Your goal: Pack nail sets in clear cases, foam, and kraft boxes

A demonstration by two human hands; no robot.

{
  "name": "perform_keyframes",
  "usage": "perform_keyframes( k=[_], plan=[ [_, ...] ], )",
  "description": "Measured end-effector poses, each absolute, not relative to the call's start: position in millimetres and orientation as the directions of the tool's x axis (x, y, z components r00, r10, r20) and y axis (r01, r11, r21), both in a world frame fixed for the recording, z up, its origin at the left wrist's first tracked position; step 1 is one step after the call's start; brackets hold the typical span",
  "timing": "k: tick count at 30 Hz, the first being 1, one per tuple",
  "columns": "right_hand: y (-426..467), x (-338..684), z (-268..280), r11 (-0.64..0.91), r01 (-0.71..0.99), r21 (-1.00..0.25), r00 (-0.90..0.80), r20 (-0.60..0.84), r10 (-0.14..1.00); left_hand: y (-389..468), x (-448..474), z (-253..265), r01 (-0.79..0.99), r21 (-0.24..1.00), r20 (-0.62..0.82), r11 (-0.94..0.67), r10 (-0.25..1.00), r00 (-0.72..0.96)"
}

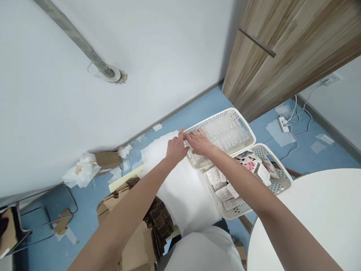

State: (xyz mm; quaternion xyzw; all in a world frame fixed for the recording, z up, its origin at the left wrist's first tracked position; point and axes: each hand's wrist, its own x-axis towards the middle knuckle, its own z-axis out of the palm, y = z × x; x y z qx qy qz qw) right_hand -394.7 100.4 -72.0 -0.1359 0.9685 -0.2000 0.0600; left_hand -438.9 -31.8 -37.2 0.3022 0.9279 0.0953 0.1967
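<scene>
left hand: it was at the left end of the far basket, forefinger stretched out and the other fingers partly curled; whether it had hold of anything could not be told.
right hand: it reached over the same end, palm down, fingers loosely bent and mostly apart; a grip under them could not be made out.
far basket: it sat just ahead of the near one, both hands at its left end.
clear plastic pieces: they lay in rows in the far basket, covering most of its right part; that side looked settled, while the end under the hands seemed to be the part in work.
near basket: it stood beside the far one, under the right forearm.
cards: many lay loose in the near basket, some printed with text, some with pictures; they looked unsorted, and how many had been dealt with did not show.
white sheet: it spread left of the baskets.
cardboard boxes: they were heaped under the left arm.
white table: it stood at the right.
</scene>
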Motion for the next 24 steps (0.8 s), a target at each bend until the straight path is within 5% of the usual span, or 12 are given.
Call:
perform_keyframes(
  k=[16,24],
  plan=[
    [99,-380,-69,0.884,-0.230,-0.407,-0.960,-0.053,-0.275,-37,-426,-41,0.539,0.275,-0.306,0.797,0.603,-0.736],
    [100,-372,-51,0.751,-0.164,-0.639,-0.971,-0.029,-0.237,-46,-421,-42,0.449,0.454,-0.305,0.769,0.608,-0.733]
  ],
)
